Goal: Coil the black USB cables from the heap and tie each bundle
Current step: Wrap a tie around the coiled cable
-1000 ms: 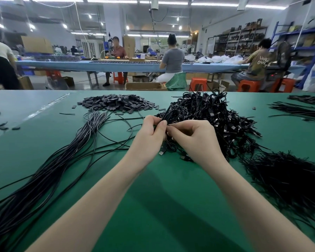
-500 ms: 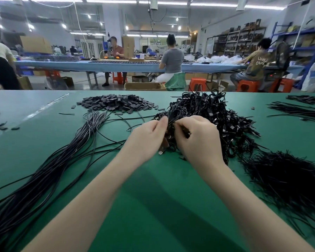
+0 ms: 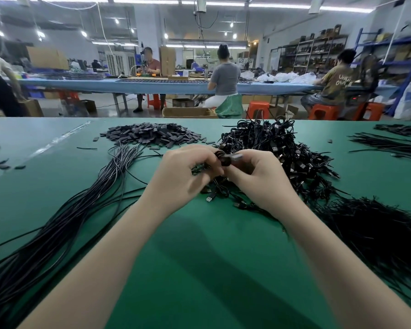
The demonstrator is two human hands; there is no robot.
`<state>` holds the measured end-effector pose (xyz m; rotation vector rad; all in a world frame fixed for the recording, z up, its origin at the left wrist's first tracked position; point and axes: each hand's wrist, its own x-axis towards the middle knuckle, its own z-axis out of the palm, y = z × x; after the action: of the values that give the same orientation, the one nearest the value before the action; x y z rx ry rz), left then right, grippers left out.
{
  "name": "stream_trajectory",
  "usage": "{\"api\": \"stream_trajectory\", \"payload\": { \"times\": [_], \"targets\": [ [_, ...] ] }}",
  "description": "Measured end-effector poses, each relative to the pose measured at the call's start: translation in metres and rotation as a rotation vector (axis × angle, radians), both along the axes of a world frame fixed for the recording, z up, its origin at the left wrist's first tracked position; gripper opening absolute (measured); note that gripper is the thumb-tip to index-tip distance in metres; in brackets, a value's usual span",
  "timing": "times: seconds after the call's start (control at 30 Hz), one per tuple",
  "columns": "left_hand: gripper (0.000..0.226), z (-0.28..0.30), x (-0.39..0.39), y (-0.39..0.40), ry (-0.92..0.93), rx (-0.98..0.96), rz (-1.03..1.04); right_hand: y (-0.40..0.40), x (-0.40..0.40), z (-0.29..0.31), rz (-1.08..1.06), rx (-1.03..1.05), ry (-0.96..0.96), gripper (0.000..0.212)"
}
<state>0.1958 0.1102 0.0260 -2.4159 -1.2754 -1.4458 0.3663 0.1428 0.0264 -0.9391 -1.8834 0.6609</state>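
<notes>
My left hand (image 3: 185,172) and my right hand (image 3: 259,176) meet over the green table (image 3: 211,257), both pinching one small coiled black USB cable (image 3: 224,157) between their fingertips. Its USB plug (image 3: 208,199) hangs down below my hands. Behind them rises a heap of coiled, tied cable bundles (image 3: 275,148). A long sheaf of loose straight black cables (image 3: 64,222) runs from the table's near left up toward the centre. On the right lies a dark pile of thin black ties (image 3: 375,231).
A pile of small flat black tabs (image 3: 150,135) lies at the back left of centre. More thin black strands (image 3: 389,143) lie far right. Beyond the table edge, people sit at a long blue bench (image 3: 152,84) with orange stools.
My hands have lifted and drawn tighter together; the right-hand fingers have curled round the coil, and the bundle now sits compact between both fingertips.
</notes>
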Motion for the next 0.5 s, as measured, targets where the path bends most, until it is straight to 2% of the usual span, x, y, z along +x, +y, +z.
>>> {"api": "stream_trajectory", "payload": {
  "times": [0.07, 0.13, 0.2, 0.3, 0.4, 0.5],
  "targets": [
    [0.022, 0.001, -0.001, 0.001, -0.148, -0.077, -0.016, -0.001, -0.002, 0.001, 0.058, -0.128, 0.1, 0.017],
    [0.033, 0.004, -0.002, 0.0, -0.357, -0.231, -0.086, -0.003, -0.001, 0.004, 0.148, -0.264, 0.195, 0.014],
    [0.035, 0.006, -0.003, 0.0, -0.469, -0.293, -0.131, -0.005, 0.0, 0.006, 0.211, -0.319, 0.234, 0.013],
    [0.031, 0.009, -0.006, -0.001, -0.462, -0.314, -0.148, -0.007, -0.001, 0.008, 0.226, -0.331, 0.232, 0.013],
    [0.034, 0.01, -0.008, -0.001, -0.443, -0.312, -0.148, -0.01, 0.0, 0.01, 0.288, -0.435, 0.246, 0.013],
    [0.037, 0.011, -0.008, -0.001, -0.388, -0.318, -0.164, -0.013, 0.004, 0.015, 0.325, -0.443, 0.166, 0.012]
  ]
}}
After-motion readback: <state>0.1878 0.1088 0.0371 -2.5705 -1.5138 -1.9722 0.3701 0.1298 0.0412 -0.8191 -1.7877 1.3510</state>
